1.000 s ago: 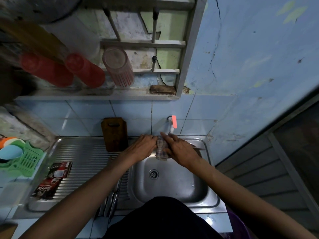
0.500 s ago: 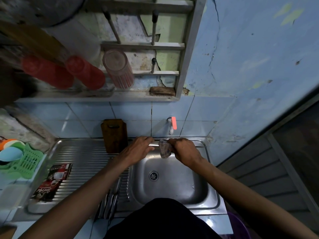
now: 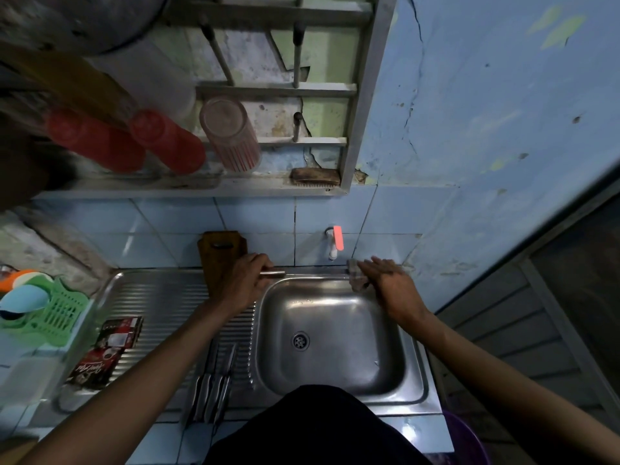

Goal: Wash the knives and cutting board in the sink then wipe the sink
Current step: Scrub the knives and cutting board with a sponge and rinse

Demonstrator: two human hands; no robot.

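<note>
Now | left hand [image 3: 246, 283] grips knife [image 3: 273, 272] handle at sink [image 3: 335, 391] back rim | right hand [image 3: 391, 283] flat, pressing cloth [image 3: 356, 280] on rim | cutting board [image 3: 221, 250] leans behind | knives [image 3: 213, 384] on drainboard | tap [image 3: 333, 241] above

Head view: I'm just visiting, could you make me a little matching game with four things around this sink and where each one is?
Things:
1. board
2. cloth
3. knives
4. basket

Places:
A. lying side by side on the drainboard
B. under the right hand, at the sink's back rim
C. standing against the tiled wall
D. at the far left, green

Pairs: 1-C, 2-B, 3-A, 4-D
</note>
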